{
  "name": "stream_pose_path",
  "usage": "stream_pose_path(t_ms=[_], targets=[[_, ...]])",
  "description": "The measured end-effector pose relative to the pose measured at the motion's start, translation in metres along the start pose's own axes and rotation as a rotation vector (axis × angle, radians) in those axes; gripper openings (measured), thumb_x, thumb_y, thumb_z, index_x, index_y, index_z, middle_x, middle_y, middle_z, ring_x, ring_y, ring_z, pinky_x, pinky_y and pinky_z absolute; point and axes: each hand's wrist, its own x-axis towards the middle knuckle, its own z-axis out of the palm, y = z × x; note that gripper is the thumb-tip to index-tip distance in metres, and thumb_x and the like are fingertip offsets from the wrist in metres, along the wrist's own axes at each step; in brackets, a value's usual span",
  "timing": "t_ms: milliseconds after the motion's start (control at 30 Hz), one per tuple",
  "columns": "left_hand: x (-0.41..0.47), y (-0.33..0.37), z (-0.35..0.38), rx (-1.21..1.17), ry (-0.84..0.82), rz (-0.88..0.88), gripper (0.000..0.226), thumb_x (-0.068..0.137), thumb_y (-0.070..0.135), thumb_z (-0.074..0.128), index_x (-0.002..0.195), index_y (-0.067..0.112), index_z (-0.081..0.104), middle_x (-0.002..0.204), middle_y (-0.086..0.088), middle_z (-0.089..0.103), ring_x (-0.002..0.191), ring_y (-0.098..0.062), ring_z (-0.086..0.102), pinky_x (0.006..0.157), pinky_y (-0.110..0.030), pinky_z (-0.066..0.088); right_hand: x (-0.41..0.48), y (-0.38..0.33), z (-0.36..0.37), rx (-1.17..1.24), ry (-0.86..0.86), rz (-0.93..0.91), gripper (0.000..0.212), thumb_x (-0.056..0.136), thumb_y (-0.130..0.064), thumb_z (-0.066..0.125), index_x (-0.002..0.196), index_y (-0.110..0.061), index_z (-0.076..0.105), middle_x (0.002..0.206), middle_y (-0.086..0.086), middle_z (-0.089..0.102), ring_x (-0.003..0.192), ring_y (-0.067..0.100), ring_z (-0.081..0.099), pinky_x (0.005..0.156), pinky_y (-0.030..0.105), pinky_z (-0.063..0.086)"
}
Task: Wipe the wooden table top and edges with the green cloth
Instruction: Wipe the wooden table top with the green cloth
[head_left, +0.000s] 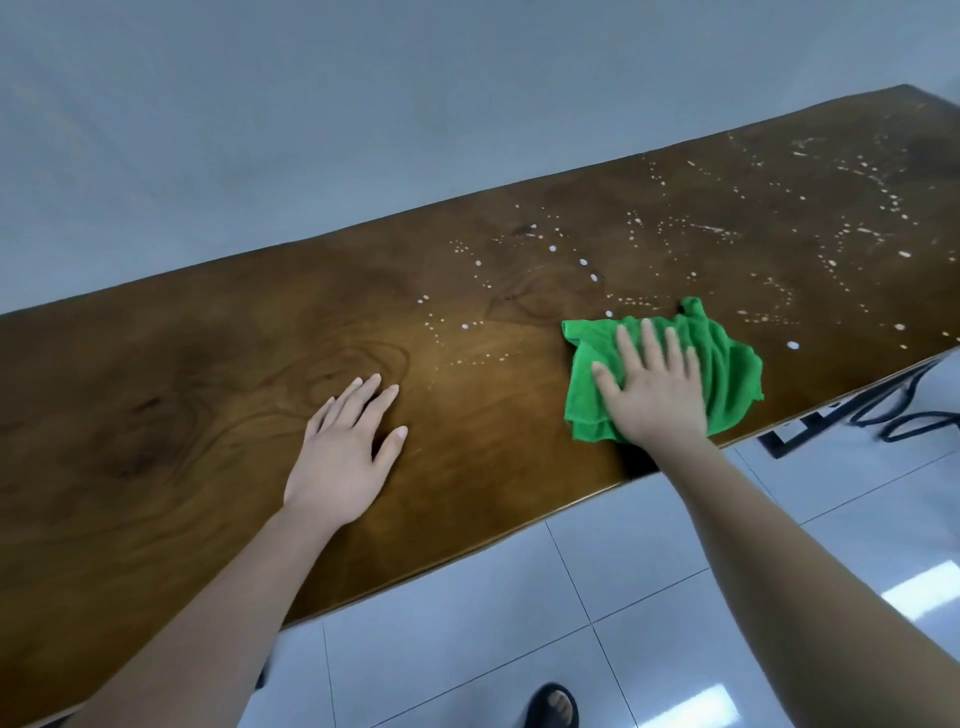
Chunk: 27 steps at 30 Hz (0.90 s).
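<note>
Your right hand (655, 387) is flat on the green cloth (727, 364), fingers (631, 345) spread and pressing down rather than curled around it, so this is a push-wipe and not a pinch. The cloth sits bunched on the tabletop (208, 415) close to the near edge, at about 4 o'clock from the middle of the wood. Your left hand (340, 457) rests open and empty on the bare wood, well apart from the cloth at its 9 o'clock, bracing you.

By the look of it you're in the middle of wiping the top. White droplets (584, 262) speckle the surface from 11 o'clock of the cloth round to 2 o'clock, running out to the far right end. The wood around your left hand looks clear of spots, though that's a judgement from a slightly blurred view.

Next call: sweep the cloth toward 12 and 1 o'clock into that speckled patch, keeping your palm flat so the folds don't ride over the drops. The near edge right beside your wrist seems yet to be done.
</note>
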Motion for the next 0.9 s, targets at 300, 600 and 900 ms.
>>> stream_pose_path(t_ms=[300, 600, 900], targets=[[0.000, -0.004, 0.002, -0.001, -0.004, 0.001, 0.069, 0.114, 0.058, 0.017, 0.173, 0.026, 0.032, 0.182, 0.007, 0.025, 0.169, -0.011, 0.015, 0.137, -0.042, 0.014, -0.053, -0.185, 0.035, -0.026, -0.127, -0.628, 0.074, 0.110, -0.068, 0.004, 0.177, -0.034, 0.003, 0.186, -0.003, -0.005, 0.171, 0.028, -0.012, 0.135, 0.057, -0.007], [0.003, 0.000, 0.003, 0.014, 0.007, -0.054, 0.072, 0.111, 0.068, 0.018, 0.172, 0.032, 0.033, 0.181, 0.009, 0.027, 0.168, -0.016, 0.024, 0.132, -0.041, 0.014, 0.044, -0.098, 0.003, -0.041, -0.130, -0.652, 0.080, 0.103, -0.084, -0.003, 0.174, -0.047, -0.001, 0.183, -0.010, -0.011, 0.170, 0.018, -0.012, 0.137, 0.050, -0.005], [0.002, 0.001, 0.004, 0.003, 0.008, -0.075, 0.076, 0.109, 0.073, 0.014, 0.172, 0.034, 0.032, 0.181, 0.010, 0.028, 0.167, -0.017, 0.026, 0.131, -0.041, 0.015, 0.135, 0.046, -0.025, 0.029, -0.040, -0.050, 0.083, 0.101, -0.084, 0.004, 0.175, -0.046, 0.006, 0.186, -0.007, -0.002, 0.171, 0.022, -0.005, 0.138, 0.050, -0.001]])
